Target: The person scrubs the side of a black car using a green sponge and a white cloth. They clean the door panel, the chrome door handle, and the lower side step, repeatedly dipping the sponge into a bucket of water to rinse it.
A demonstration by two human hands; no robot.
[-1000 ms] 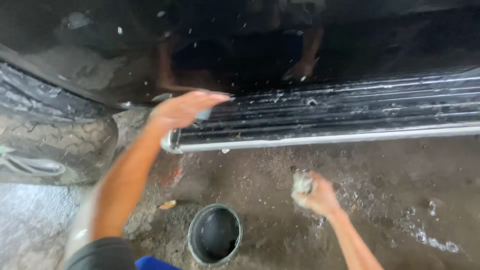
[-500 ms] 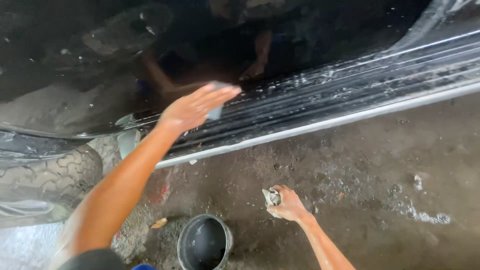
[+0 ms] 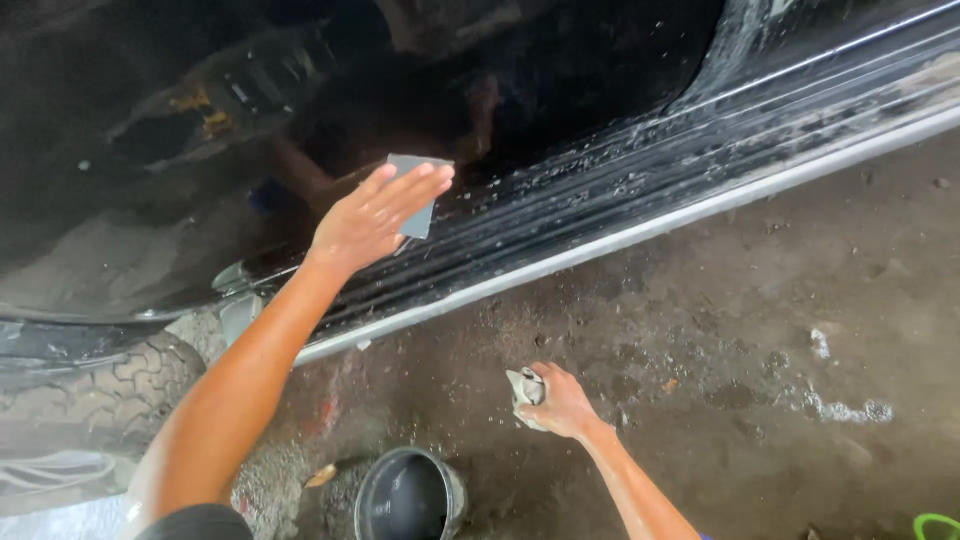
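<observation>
Since half a second ago: left hand [image 3: 372, 215] risen up the black car body [image 3: 150, 200], grey pad [image 3: 412, 200] with it, now clear of the step and onto the glossy panel; right hand [image 3: 562, 402] barely shifted, slightly lower over the ground.

Far left: tyre [image 3: 90, 400], knobbly tread, wet, tucked under the dark wheel arch. Just beside it, pale wet patch of floor at the bottom corner.

Next along: left forearm reaching up and to the right from the bottom edge. Fingers [image 3: 415, 185] stretched flat and together, palm pressed against the grey rectangular pad, pinning it to the car panel; upper and right edges of pad showing past the fingertips. Not curled around it, just held flat under the open palm.

Below: round dark bucket [image 3: 408, 495] on the ground, near the bottom edge, water inside. Small yellowish leaf [image 3: 321, 475] just left of it.

Middle: ribbed running board [image 3: 640, 190], black with a pale metal edge, slanting up to the right, flecked with suds.

Right of the bucket: right hand low over the ground, fingers closed tight around a crumpled whitish cloth [image 3: 524, 390], wad poking out on the left side of the fist.

Further right: rough brown concrete floor [image 3: 760, 330], damp, foam patches [image 3: 840, 408]. Bottom right corner: sliver of a green rim [image 3: 938, 526].
</observation>
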